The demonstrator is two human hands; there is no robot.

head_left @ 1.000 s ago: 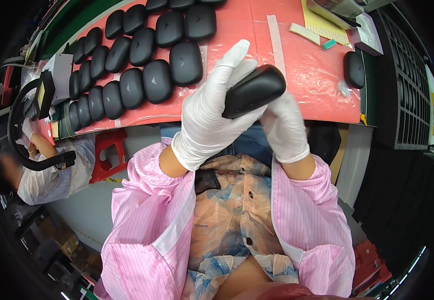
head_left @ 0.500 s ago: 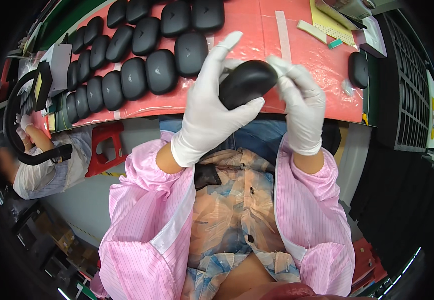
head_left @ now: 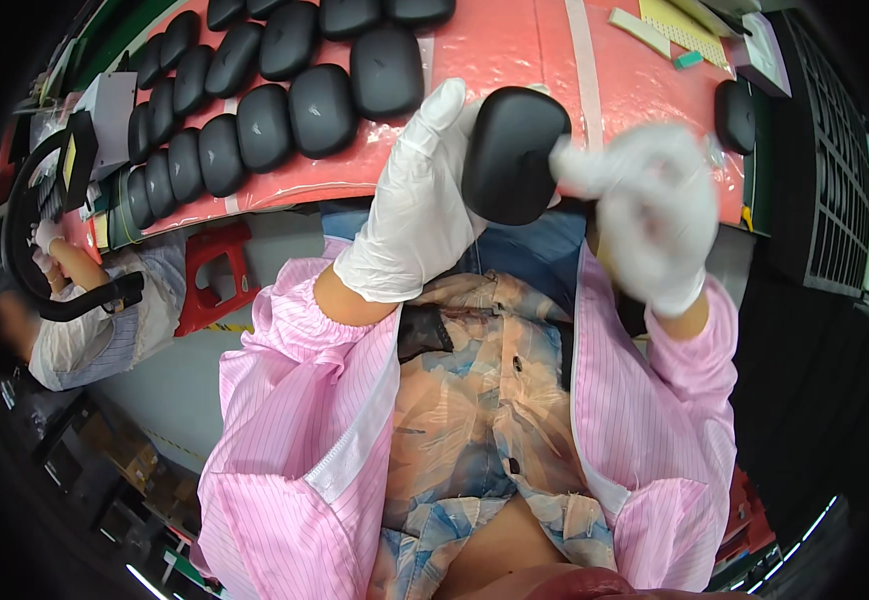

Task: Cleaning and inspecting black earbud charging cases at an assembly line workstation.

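My left hand (head_left: 414,205), in a white glove, holds a smooth black rounded case (head_left: 514,150) above the table's front edge. Its thumb points up beside the case, and the other fingers are hidden behind it. The broad face of the case is turned up toward me. At the case's right edge is my right hand (head_left: 654,205), also white-gloved and smeared by motion. Its fingertips reach toward the case; whether they touch it or hold anything is too blurred to tell.
Several similar black cases (head_left: 264,128) stand in rows on the red-covered table (head_left: 494,50) at the left. One more case (head_left: 734,117) lies at the right edge, near a small green block (head_left: 688,60). A red stool (head_left: 216,280) and a co-worker (head_left: 94,320) are at the left.
The case has turned from a tilted side view to its broad face. My right hand has swung right and down, away from the case's upper end, and is now blurred.
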